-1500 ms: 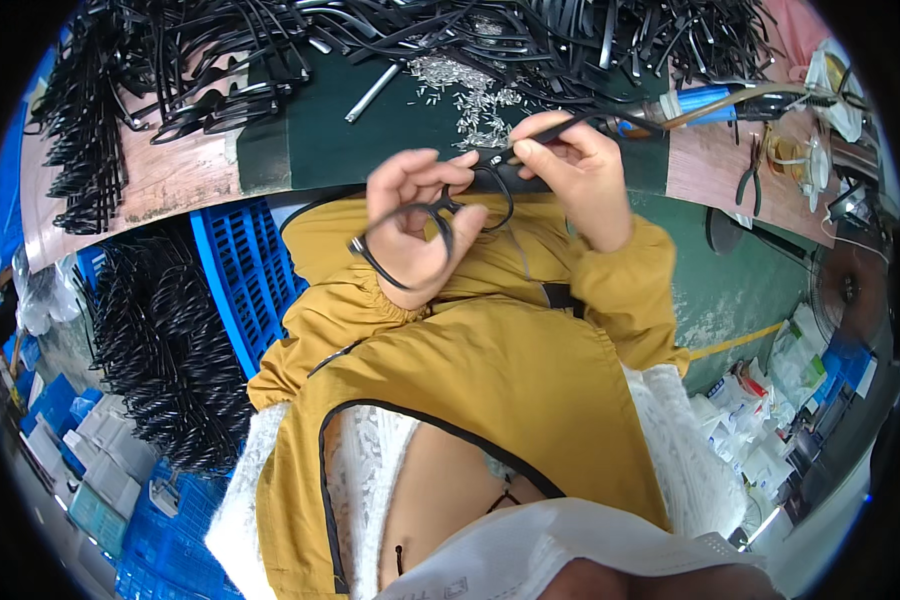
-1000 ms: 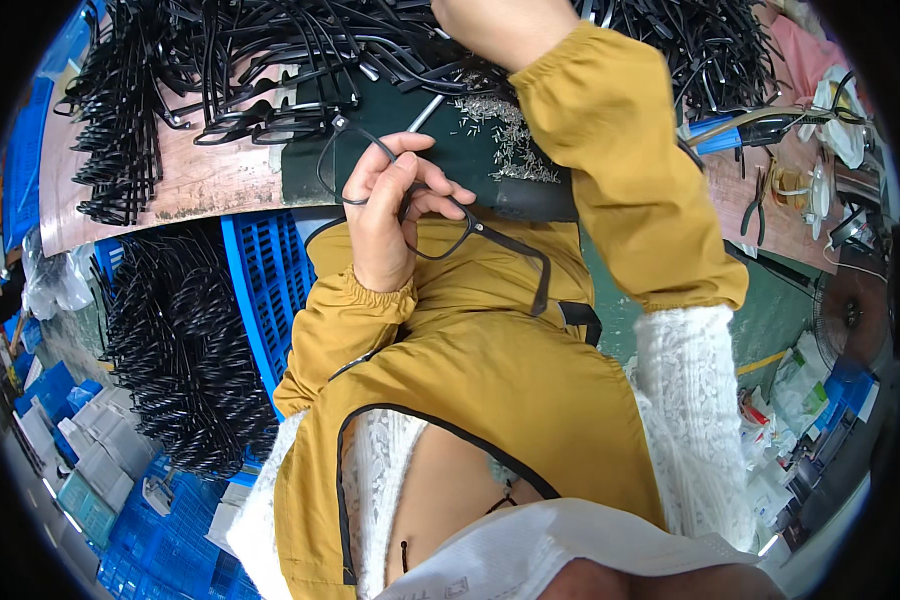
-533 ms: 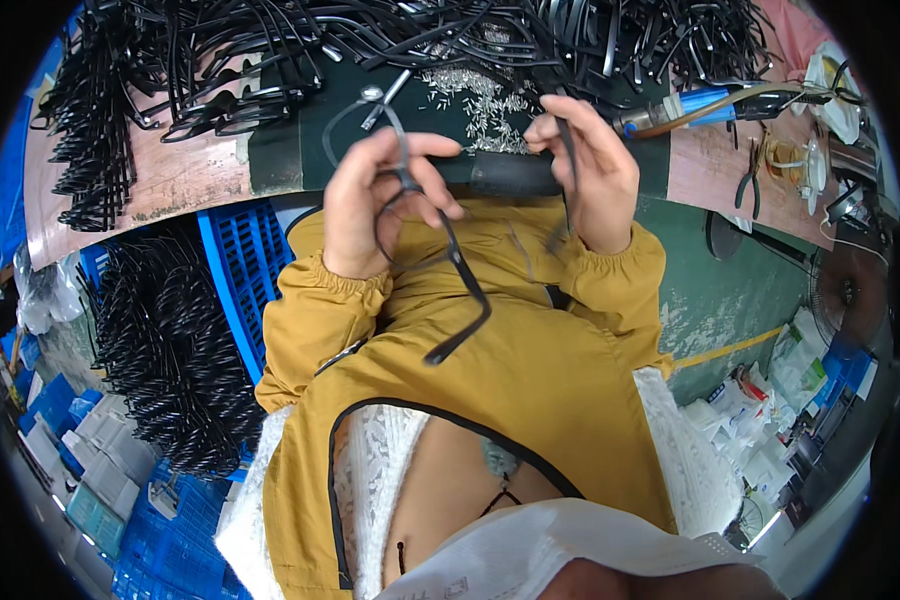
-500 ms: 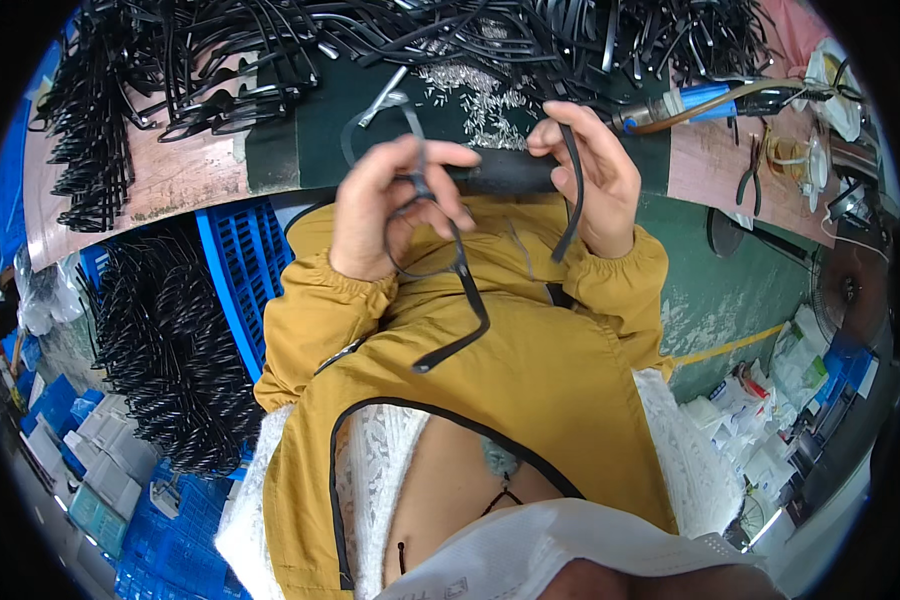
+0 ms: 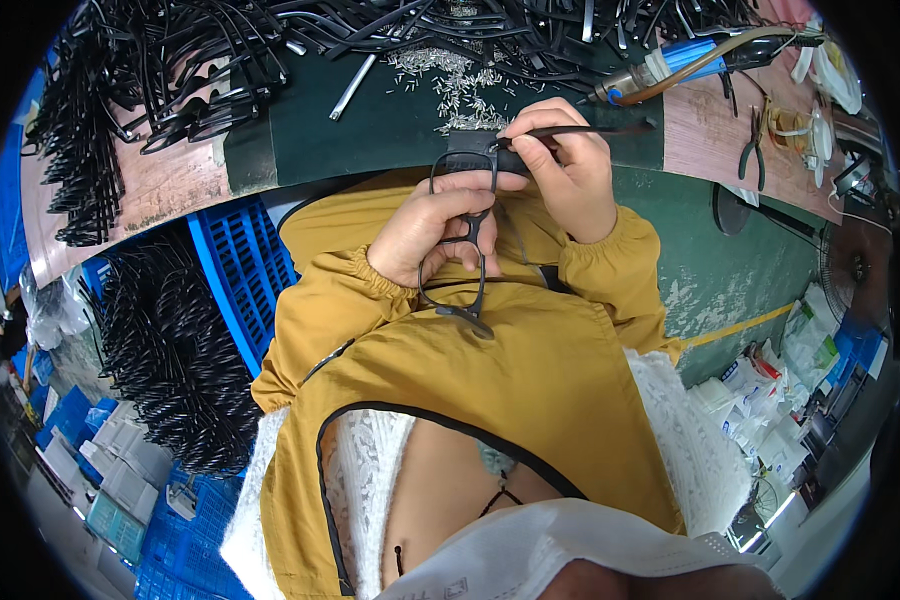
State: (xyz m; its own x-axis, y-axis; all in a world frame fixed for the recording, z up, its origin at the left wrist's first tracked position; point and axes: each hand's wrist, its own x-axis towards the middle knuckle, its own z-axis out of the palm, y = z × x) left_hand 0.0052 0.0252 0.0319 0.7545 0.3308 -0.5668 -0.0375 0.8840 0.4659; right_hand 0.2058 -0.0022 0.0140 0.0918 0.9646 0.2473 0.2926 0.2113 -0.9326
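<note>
Left hand (image 5: 432, 228) holds a black glasses frame (image 5: 457, 240) upright by its bridge, just near of the bench (image 5: 370, 125) edge, over the yellow jacket; fingers clenched around the frame front; right hand (image 5: 568, 172) pinches a thin black temple arm (image 5: 580, 130) at its left end, pressing it to the frame's far corner; right grip clenched on the arm, which sticks out right over the green mat; small metal pins (image 5: 450, 75) scattered on the mat far of the hands; black frame pile (image 5: 170, 70) far left; blue-handled tool (image 5: 670, 65) far right; blue crate (image 5: 235, 265) of black parts on the left; risk: arm could slip off the hinge if the pinch shifts; frame held one-handed over the lap, could twist or drop; tiny pins easily knocked off the bench edge by a wrist.
</note>
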